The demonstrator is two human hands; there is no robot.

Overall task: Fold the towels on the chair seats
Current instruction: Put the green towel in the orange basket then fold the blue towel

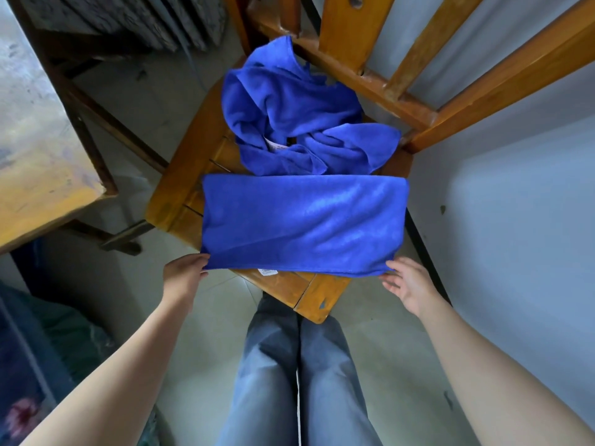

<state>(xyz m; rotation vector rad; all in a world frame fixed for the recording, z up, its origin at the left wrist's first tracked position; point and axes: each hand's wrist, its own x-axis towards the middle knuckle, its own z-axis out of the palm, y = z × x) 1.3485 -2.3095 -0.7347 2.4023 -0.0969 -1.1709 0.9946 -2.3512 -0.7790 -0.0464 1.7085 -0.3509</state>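
Note:
A blue towel [302,223], folded into a wide flat rectangle, lies across the front of the wooden chair seat [174,201]. A white label pokes out under its near edge. My left hand [183,273] pinches the towel's near left corner. My right hand [407,283] holds the near right corner with its fingers partly spread. Behind it, toward the chair back, a second blue towel [289,114] sits crumpled in a heap, also showing a white label.
The chair's slatted back [402,75] rises at the upper right against a pale wall [515,236]. A worn wooden table [35,149] stands at the left. My legs in blue jeans [299,381] stand right at the seat's front corner on a tiled floor.

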